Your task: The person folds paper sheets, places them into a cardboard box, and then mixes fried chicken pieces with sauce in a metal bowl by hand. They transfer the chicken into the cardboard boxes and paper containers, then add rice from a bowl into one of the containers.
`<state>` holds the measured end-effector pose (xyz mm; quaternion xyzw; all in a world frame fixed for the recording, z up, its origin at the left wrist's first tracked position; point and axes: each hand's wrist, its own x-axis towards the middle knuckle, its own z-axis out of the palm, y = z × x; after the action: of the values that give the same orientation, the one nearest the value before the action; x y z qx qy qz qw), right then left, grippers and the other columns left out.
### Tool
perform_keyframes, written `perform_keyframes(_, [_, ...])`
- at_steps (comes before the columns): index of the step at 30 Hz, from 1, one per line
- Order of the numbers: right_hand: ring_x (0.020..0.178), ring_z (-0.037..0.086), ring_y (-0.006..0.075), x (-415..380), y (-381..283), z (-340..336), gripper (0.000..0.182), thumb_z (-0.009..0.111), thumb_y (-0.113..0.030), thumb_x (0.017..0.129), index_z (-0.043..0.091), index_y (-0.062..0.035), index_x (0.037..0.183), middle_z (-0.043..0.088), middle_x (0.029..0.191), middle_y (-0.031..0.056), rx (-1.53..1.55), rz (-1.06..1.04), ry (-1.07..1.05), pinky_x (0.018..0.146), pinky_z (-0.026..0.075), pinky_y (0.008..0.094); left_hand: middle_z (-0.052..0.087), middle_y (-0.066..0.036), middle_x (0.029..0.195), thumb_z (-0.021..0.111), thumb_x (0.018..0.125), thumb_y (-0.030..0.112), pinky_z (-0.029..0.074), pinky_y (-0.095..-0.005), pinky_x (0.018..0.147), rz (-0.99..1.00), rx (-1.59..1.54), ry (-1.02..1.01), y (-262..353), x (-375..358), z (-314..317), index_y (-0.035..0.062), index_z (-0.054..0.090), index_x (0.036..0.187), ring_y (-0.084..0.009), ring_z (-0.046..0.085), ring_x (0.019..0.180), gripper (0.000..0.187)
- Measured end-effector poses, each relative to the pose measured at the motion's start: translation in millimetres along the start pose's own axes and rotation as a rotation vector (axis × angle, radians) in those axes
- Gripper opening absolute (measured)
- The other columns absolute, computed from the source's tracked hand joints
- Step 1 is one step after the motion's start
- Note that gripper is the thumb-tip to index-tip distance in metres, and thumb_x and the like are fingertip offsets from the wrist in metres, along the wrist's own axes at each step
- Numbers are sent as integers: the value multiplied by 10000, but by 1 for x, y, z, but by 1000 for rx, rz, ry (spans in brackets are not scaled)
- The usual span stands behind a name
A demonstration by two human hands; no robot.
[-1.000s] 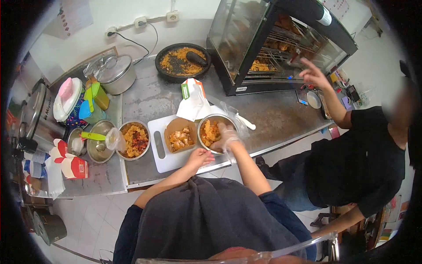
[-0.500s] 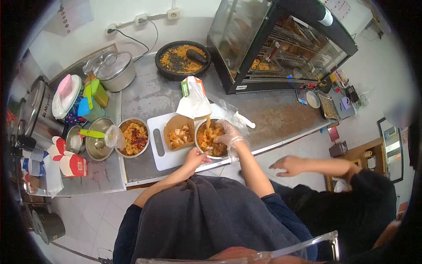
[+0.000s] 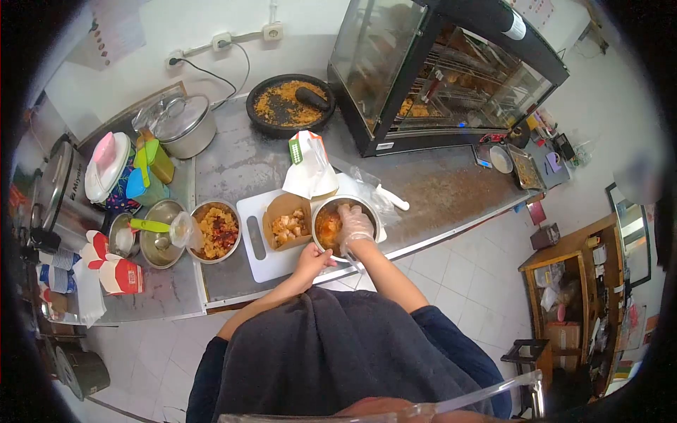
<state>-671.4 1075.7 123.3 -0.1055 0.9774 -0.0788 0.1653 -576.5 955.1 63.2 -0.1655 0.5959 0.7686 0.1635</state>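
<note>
My left hand point(image 3: 311, 264) is bare and closed on the near-left rim of a round metal bowl point(image 3: 378, 227). In a clear plastic glove, my right hand point(image 3: 356, 227) reaches down inside this bowl, its fingers curled and partly hidden. Orange-red sauce or coated food point(image 3: 327, 230) shows to the left of the glove. Beside the bowl stands an open brown paper box point(image 3: 273, 233) with chopped, light-brown food pieces point(image 3: 288, 227) in it. The box is on a white cutting board point(image 3: 262, 268).
Behind the bowl lie a white paper carton point(image 3: 310, 176) and a white-handled utensil point(image 3: 392, 199). A stone mortar point(image 3: 262, 127) with its pestle and a glass display warmer point(image 3: 381, 84) stand farther back. To the left are a bowl of crumbly fried food point(image 3: 216, 229) and a metal bowl point(image 3: 159, 254).
My right hand has moved lower and slightly left into the bowl, exposing orange-red contents. My left hand stays at the rim. The other person at the right has left the view.
</note>
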Motion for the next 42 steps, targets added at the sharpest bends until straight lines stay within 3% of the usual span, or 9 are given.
perform_keyframes(3, [993,586,330,-1,17,18,654,768,-174,616,506,-198,1215,557,1080,161,17,-177,334,805,498,394,615,-77,821,557,905,132,454,-266,618,-5,41,13,-1,1,0,37,457,946,-160,647,721,144])
perform_keyframes(8, [991,585,334,-18,22,-19,671,757,-239,625,474,-179,1230,580,1085,196,402,-269,248,847,475,397,605,-80,850,567,907,153,477,-252,643,-29,-13,0,4,-2,-1,30,475,952,-165,633,735,160])
perform_keyframes(11, [1076,536,387,-14,26,-33,1017,812,-324,534,282,-140,1382,530,1161,247,55,-159,-214,913,441,412,611,-79,844,561,908,143,449,-269,635,-12,11,-11,3,0,0,30,456,970,-151,642,708,167])
perform_keyframes(14, [1097,523,393,0,20,25,1032,811,-311,536,258,-129,1388,509,1169,249,106,-36,0,913,449,405,591,-68,844,568,904,141,447,-258,611,-1,48,-31,4,-3,1,25,464,997,-142,634,688,181])
perform_keyframes(23, [954,618,289,-21,18,-33,384,660,-224,761,563,-107,1113,639,950,138,256,-97,132,825,488,396,594,-64,840,562,906,125,453,-240,592,-12,26,-17,8,-9,0,20,475,974,-148,639,694,152])
perform_keyframes(30, [964,614,298,22,24,0,610,772,-292,640,562,-61,1164,644,1033,150,681,-75,14,852,478,378,601,-55,844,562,904,131,455,-242,618,-11,64,-23,14,-12,-1,40,486,999,-135,626,690,153])
perform_keyframes(38, [1085,524,351,22,12,22,789,823,-339,493,521,-20,1149,550,1129,228,99,-119,-44,932,427,391,597,-74,781,568,893,92,467,-243,576,63,-16,6,0,1,-2,14,483,959,-143,619,639,132])
perform_keyframes(40, [1043,545,346,14,15,19,781,834,-293,505,501,-70,1175,560,1087,199,-138,-144,382,892,460,400,593,-78,767,566,896,96,467,-244,579,21,-26,44,0,0,-1,17,479,926,-146,619,642,121])
perform_keyframes(42, [1008,546,357,2,14,-2,762,834,-250,498,508,-60,1160,568,1043,186,-84,-159,394,873,464,407,591,-80,765,564,898,99,467,-244,581,32,-19,29,0,-1,-1,16,477,918,-148,621,647,122])
